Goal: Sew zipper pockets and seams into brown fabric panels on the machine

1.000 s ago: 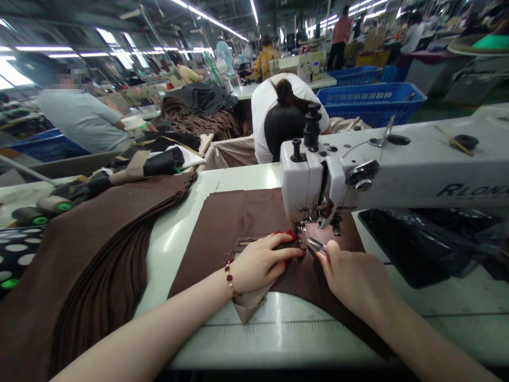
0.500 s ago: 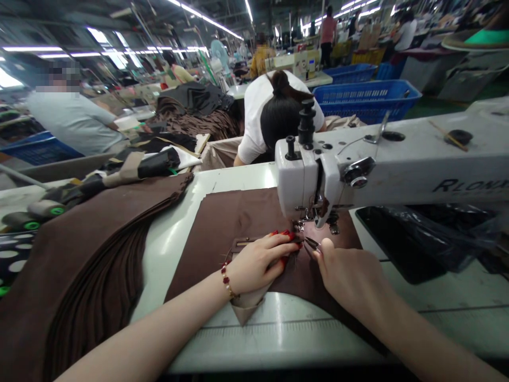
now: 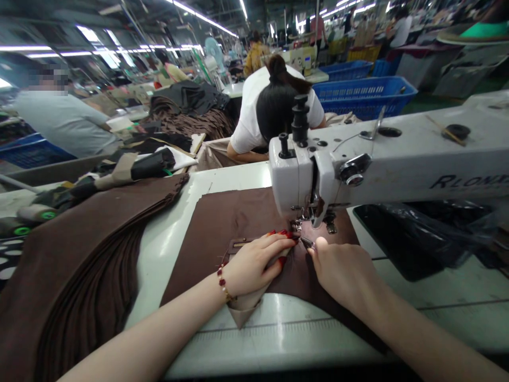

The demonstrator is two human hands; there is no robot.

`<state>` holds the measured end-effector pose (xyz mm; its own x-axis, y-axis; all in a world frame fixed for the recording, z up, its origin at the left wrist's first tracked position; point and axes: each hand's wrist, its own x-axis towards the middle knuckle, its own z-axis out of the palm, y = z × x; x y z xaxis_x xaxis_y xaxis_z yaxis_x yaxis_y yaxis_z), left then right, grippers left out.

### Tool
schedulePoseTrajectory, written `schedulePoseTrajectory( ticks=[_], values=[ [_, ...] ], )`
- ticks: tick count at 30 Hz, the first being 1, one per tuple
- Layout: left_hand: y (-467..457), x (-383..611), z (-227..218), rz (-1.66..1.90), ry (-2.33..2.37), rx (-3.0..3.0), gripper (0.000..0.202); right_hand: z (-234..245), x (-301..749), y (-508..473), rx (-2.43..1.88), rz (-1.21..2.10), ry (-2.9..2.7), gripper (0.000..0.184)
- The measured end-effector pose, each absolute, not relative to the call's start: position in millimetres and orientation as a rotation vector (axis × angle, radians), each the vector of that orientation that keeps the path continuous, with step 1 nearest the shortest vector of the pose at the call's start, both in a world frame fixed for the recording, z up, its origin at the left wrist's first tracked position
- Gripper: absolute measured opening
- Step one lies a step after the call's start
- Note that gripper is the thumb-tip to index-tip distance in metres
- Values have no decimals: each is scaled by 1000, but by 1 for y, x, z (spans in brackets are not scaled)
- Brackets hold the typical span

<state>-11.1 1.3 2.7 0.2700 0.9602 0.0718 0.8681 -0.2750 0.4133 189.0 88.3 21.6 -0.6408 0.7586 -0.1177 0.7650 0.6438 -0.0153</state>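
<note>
Our left hand [image 3: 254, 265] and right hand [image 3: 344, 276] are just apart: the left presses one brown fabric panel [image 3: 226, 223], the right pinches what seem small snips [image 3: 307, 242], below one sewing machine [image 3: 306, 175] at twelve o'clock.

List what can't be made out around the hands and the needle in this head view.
- Needle: small, partly hidden by the sewing machine head; whether it is in the cloth can't be told.
- Small metal tool: its grip is hidden by the right hand; tweezers or snips can't be told.
- Zipper strip: right end hidden by the left hand.
- Stacked brown panels: cut off by the bottom edge.
</note>
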Motion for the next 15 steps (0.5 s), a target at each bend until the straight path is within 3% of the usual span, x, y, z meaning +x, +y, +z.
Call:
schedulePoseTrajectory(
  ticks=[15],
  values=[
    [1, -11, 4, 442, 1687, 2256, 53, 8, 180, 73, 1385, -138, 2801, 32]
  ],
)
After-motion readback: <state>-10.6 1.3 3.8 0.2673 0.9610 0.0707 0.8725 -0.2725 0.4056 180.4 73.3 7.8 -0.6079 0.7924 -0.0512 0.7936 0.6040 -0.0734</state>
